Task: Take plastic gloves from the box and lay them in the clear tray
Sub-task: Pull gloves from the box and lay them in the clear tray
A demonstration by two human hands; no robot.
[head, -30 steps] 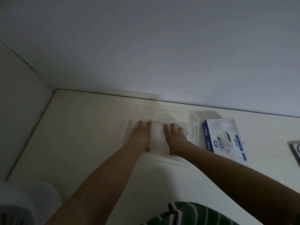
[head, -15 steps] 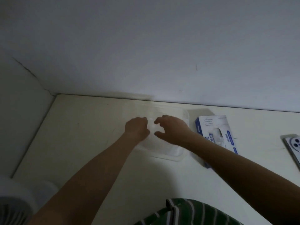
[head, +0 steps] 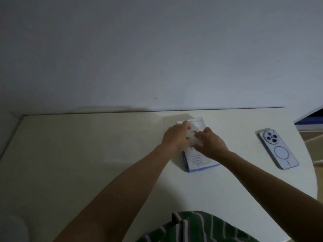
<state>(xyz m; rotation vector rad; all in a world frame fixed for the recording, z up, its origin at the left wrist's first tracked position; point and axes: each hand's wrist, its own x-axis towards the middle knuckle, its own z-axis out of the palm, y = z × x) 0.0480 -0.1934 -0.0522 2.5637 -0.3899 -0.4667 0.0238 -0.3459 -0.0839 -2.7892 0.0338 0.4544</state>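
Observation:
The blue-and-white glove box (head: 198, 160) lies flat on the white table, right of centre. My left hand (head: 174, 137) curls over the box's left side near its opening. My right hand (head: 212, 145) pinches a crumpled clear plastic glove (head: 195, 140) sticking out of the opening between the two hands. The clear tray (head: 125, 147) shows only as a faint pale rectangle on the table to the left of the box; what lies in it cannot be made out.
A phone (head: 277, 149) lies face down to the right of the box. The table meets a wall (head: 157, 67) at the back and the left, and its right edge curves away. A green striped shirt (head: 192, 227) fills the bottom.
Both hands left the tray and moved right to the box. The right hand now pinches a glove at the opening. The view has swung right.

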